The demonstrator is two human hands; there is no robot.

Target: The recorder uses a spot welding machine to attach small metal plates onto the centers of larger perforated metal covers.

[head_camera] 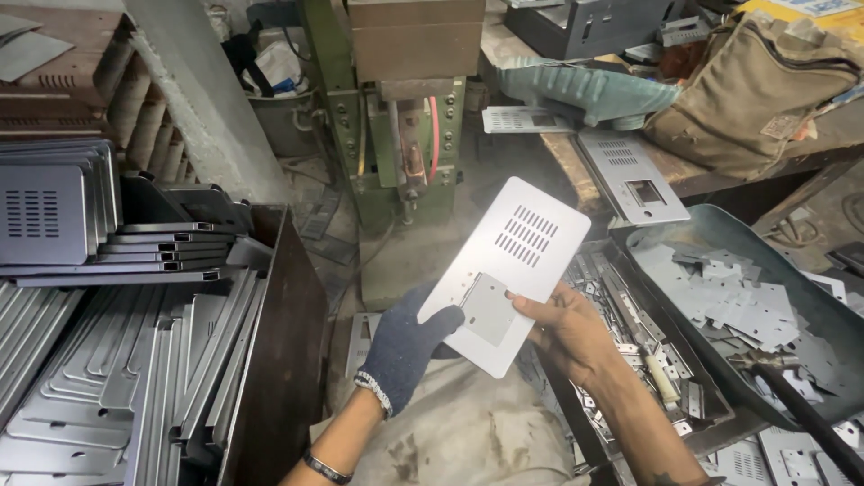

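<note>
At the centre of the frame both hands grip a flat grey metal panel (508, 270) with a block of vent slots; the left hand (407, 346), in a dark knitted glove, pinches its lower left edge; the bare right hand (569, 335) clasps the lower right edge, thumb pressing a small square plate (487, 309) flat against the panel; behind them stands a green press machine (396, 126); at lower left lie stacked metal panels (99, 369); at right a tray of small metal pieces (729, 301).
</note>
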